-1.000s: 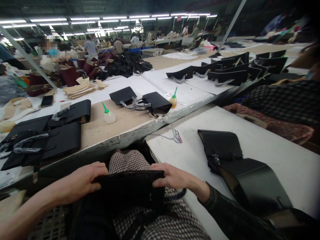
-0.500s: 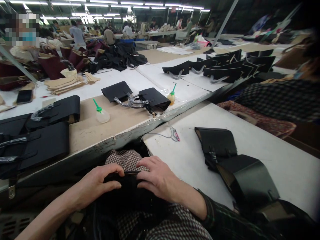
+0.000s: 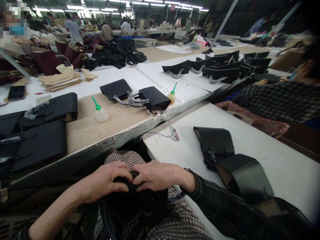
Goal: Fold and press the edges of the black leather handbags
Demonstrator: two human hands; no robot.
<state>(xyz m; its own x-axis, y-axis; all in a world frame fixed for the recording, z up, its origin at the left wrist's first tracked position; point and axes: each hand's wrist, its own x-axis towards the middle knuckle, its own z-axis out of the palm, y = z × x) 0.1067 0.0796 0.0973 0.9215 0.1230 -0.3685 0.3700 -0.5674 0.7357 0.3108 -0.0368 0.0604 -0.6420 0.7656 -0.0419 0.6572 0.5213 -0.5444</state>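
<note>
A black leather bag (image 3: 140, 203) stands on my lap, over checked trousers. My left hand (image 3: 106, 181) grips its top edge from the left with the fingers curled over. My right hand (image 3: 156, 175) is pressed on the same edge from the right, fingertips meeting the left hand's at the middle. Both hands are closed on the bag's top. What lies under the fingers is hidden.
On the white table (image 3: 190, 156) to my right lie a black bag (image 3: 235, 163) and small thread snips (image 3: 173, 133). Across the gap, a long bench holds black bags (image 3: 42, 133), a wrapped-handle bag (image 3: 152, 98) and two glue bottles (image 3: 100, 111). Other workers sit far behind.
My hands slid from the bag's two ends toward its middle, and now meet on the top edge. The view has dropped a little lower.
</note>
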